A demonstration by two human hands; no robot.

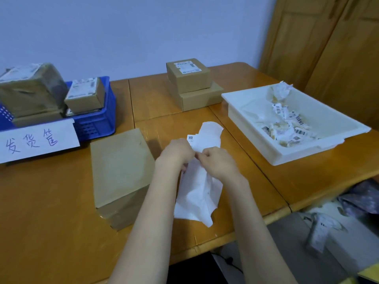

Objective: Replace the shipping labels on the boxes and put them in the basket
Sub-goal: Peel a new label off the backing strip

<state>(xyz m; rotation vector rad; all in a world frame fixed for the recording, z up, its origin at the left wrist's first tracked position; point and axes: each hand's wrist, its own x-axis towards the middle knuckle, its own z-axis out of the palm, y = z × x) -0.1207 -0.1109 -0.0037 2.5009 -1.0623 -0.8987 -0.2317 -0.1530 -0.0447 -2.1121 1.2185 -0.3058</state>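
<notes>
Wooden table (pixel 205 95) carries everything. Just right of the bare cardboard box (pixel 121 173), the left hand (pixel 176 152) and right hand (pixel 219 160) meet, fingers pinching a shipping label (pixel 200 191), seemingly peeling its backing. Next, I judge: press it onto that box. Behind it, the blue basket (pixel 96 119) holds labelled boxes.

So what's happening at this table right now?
A person's left hand and right hand pinch a white label sheet, seemingly peeling it apart. Beside them sits a bare cardboard box. Labelled boxes fill the blue basket; torn old labels lie in the white tray.
</notes>
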